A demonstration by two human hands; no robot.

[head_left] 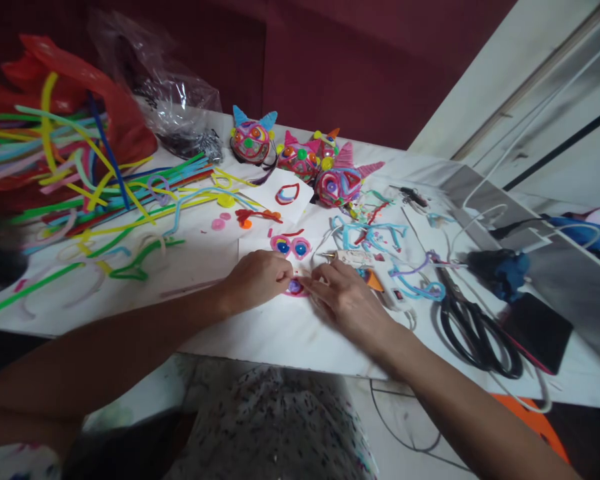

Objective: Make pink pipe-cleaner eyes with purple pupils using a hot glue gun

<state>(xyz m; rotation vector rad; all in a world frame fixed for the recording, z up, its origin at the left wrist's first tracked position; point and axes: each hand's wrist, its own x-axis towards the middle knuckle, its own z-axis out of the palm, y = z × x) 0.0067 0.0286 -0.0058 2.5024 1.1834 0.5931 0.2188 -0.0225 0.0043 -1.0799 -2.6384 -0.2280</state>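
Head view: at the near edge of the white table [280, 337], the left hand [255, 279] and right hand [343, 297] meet fingertip to fingertip, both pinched shut on a small pink-and-purple coil [295, 287] lying flat on the tabletop. Just beyond it a finished pair of coiled eyes [291, 246] lies on paper; scissors [473, 330] rest to the right. Farther back stand three completed eared balls [300, 155], while a heap of pipe cleaners [85, 173] remains unused at left.

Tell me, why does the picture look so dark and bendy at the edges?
Head view: dim room light, so the arms and the left hand look shadowy; the wide lens curves the white table edge; the pipe cleaners at far left smear into blur; the scissors stay fairly sharp.
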